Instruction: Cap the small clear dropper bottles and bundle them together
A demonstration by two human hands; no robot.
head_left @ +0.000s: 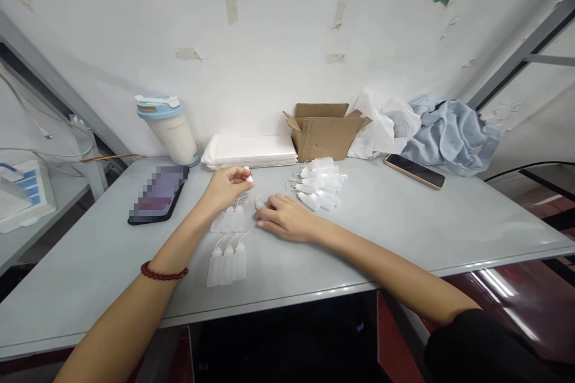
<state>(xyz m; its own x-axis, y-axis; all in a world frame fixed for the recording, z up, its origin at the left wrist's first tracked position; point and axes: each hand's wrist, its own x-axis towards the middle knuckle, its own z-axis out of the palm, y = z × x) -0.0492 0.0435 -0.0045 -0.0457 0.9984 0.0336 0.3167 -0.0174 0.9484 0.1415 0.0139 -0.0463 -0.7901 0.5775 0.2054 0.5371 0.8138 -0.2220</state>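
Note:
My left hand (229,187) pinches a small white piece (249,178) between thumb and fingertips, above a row of translucent white bottles (228,219) with thin tubes. My right hand (287,217) rests low over the table, its fingers curled beside a thin-tubed translucent piece (260,200); whether they grip it is hidden. Nearer the table's front edge lie three more bottles (227,266) side by side, tubes pointing away from me. A fanned pile of similar bottles (320,182) lies beyond my right hand.
Along the wall stand a blue-lidded cup (173,131), a stack of white sheets (251,151), an open cardboard box (327,136), a white plastic bag (381,122) and a blue cloth (453,134). One phone (159,194) lies left, another phone (414,171) right.

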